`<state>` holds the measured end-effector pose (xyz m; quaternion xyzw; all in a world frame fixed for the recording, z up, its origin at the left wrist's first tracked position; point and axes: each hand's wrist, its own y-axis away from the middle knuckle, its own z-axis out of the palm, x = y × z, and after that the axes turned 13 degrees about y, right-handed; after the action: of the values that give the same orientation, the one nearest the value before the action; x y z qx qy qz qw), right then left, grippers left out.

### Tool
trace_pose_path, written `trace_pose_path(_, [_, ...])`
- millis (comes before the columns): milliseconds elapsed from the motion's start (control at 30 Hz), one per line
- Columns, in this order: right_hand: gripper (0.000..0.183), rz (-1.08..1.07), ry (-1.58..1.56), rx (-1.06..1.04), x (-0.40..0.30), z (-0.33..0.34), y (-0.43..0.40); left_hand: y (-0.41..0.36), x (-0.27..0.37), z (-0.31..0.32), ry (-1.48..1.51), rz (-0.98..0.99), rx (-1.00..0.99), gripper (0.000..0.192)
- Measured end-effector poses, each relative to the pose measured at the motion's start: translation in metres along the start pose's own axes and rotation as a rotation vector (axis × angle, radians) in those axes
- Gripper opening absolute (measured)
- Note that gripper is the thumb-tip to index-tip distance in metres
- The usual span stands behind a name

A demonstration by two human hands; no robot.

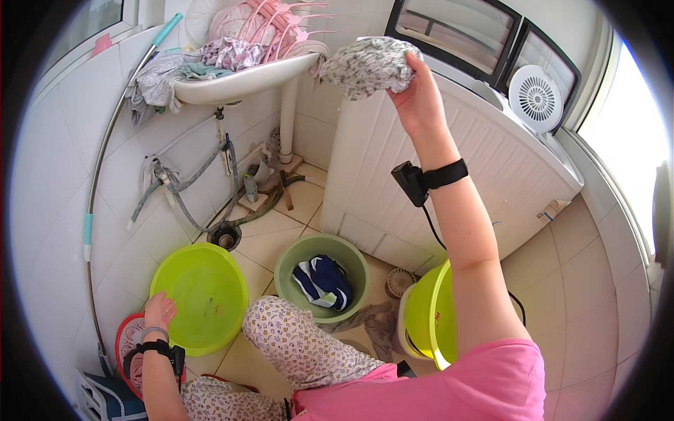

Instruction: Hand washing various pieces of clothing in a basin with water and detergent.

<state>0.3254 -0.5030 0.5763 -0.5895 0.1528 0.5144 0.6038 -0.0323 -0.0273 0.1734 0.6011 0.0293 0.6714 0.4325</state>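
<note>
My right hand [420, 94] is raised and grips a bunched, mottled white-and-grey cloth [368, 67] in front of the twin-tub washing machine [389, 158], whose dark-framed lids [453, 31] stand up at the back. Lower left, my left hand [159, 310] is empty with its fingers apart, over the left rim of a lime-green basin [205, 294]; whether it touches the rim I cannot tell. Between that basin and the machine, a dull green basin [359, 273] holds a navy-and-white garment [324, 281]. Both wrists wear black strapped devices.
A white sink [247, 84] at upper left holds piled clothes and a pink plastic rack [274, 26]. Hoses run to a floor drain [225, 238]. A long pole [100, 173] leans on the left wall. Another lime-green basin [421, 300] tilts by my right arm; a red basin [122, 337] is lower left.
</note>
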Motion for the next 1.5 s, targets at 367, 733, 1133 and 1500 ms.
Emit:
trace_pose_path(367, [0.061, -0.489, 0.172, 1.139, -0.166, -0.246, -0.051, 0.01, 0.039, -0.098, 0.154, 0.045, 0.094, 0.057])
trace_pose_path(733, [0.025, -0.155, 0.771, 0.178, 0.013, -0.108, -0.017, 0.067, 0.032, -0.153, 0.268, 0.113, 0.283, 0.039])
trace_pose_path(1133, [0.018, 0.531, 0.594, -0.936, 0.335, 0.159, 0.183, 0.121, -0.019, -0.27, 0.464, 0.188, 0.688, 0.027])
trace_pose_path(1500, [0.019, 0.831, 0.654, -1.176, 0.443, 0.241, 0.251, 0.034, -0.132, -0.347, -0.41, 0.232, 1.133, 0.082])
